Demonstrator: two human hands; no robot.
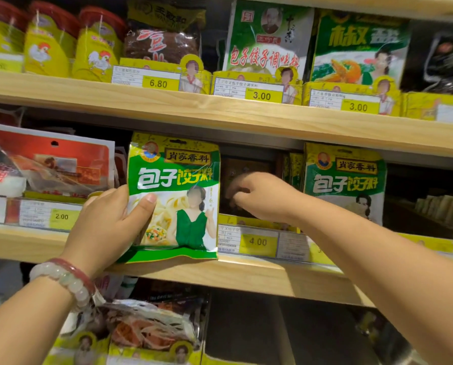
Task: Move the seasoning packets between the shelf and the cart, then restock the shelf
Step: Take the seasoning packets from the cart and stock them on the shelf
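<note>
My left hand point(109, 222) grips a green and white seasoning packet point(178, 191) by its left edge, thumb on the front, holding it upright in front of the middle shelf point(246, 275). My right hand point(259, 196) reaches into the dark gap on that shelf just right of the held packet, fingers loosely curled and holding nothing. A matching green packet point(346, 183) stands on the shelf to the right, with more packets point(295, 167) edge-on behind my right hand.
Red packets point(54, 164) stand at the left of the middle shelf. The upper shelf point(220, 111) carries yellow jars point(49, 40) and green packets point(270, 35). Yellow price tags point(258, 242) line the shelf fronts. Bagged goods point(146, 327) fill the shelf below.
</note>
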